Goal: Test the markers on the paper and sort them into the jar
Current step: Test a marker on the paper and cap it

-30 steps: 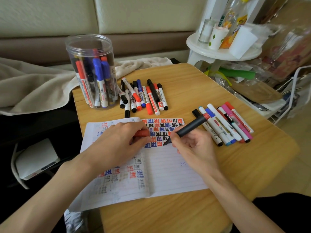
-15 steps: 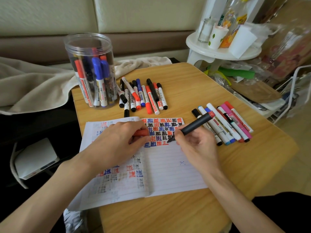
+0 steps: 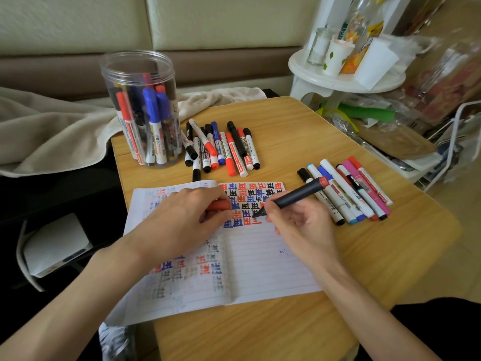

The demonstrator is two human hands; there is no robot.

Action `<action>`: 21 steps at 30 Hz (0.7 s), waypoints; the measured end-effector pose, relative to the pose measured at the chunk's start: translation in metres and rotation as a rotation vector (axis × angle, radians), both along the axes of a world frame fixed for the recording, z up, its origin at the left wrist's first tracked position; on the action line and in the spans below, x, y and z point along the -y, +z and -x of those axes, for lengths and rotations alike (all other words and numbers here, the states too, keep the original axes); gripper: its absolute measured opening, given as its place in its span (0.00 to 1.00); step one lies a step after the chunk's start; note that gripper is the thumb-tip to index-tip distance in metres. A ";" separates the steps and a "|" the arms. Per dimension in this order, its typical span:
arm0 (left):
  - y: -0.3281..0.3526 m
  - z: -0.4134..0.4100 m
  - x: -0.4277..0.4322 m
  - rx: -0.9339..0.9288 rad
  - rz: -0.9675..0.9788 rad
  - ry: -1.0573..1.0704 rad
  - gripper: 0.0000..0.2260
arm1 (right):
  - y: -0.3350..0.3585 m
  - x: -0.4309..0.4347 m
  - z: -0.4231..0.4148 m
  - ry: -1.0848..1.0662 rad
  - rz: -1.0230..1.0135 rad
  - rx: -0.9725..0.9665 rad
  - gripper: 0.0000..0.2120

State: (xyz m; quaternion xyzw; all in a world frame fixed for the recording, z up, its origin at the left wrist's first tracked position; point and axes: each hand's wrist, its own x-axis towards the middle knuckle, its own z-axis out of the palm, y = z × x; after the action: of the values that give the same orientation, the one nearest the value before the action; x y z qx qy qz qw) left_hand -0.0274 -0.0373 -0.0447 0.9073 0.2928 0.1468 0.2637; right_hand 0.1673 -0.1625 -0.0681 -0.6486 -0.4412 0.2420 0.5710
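An open lined notebook [image 3: 260, 264] lies on the wooden table [image 3: 325, 256], its top rows filled with red, blue and black marks. My right hand [image 3: 299, 225] grips a dark marker [image 3: 299, 194] with a red end, tip down on the paper by the lowest row of marks. My left hand [image 3: 179, 220] rests on the left page and holds a red cap [image 3: 220, 205] in its fingers. A clear plastic jar [image 3: 141, 110] with several markers standing in it is at the table's back left.
A pile of red, blue and black markers [image 3: 221, 149] lies right of the jar. Another row of markers [image 3: 348, 188] lies right of the notebook. A beige blanket [image 3: 52, 131] drapes at left. A white round stand [image 3: 346, 79] with cups and bottles is back right.
My right hand has moved the marker tip a little right and up along the lowest rows, adding red strokes. My left hand stays put with the cap.
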 end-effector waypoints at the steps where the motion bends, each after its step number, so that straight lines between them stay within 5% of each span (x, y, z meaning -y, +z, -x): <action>1: 0.000 0.000 0.000 0.000 0.000 0.001 0.11 | 0.000 0.000 0.000 0.006 -0.003 0.000 0.04; 21: 0.000 0.000 -0.001 0.000 -0.005 -0.003 0.14 | -0.003 -0.001 -0.001 -0.012 0.031 0.034 0.03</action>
State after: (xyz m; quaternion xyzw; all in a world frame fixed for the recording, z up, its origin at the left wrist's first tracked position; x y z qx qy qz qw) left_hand -0.0274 -0.0367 -0.0445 0.9085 0.2909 0.1469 0.2616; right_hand 0.1683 -0.1619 -0.0715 -0.6639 -0.4433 0.2344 0.5547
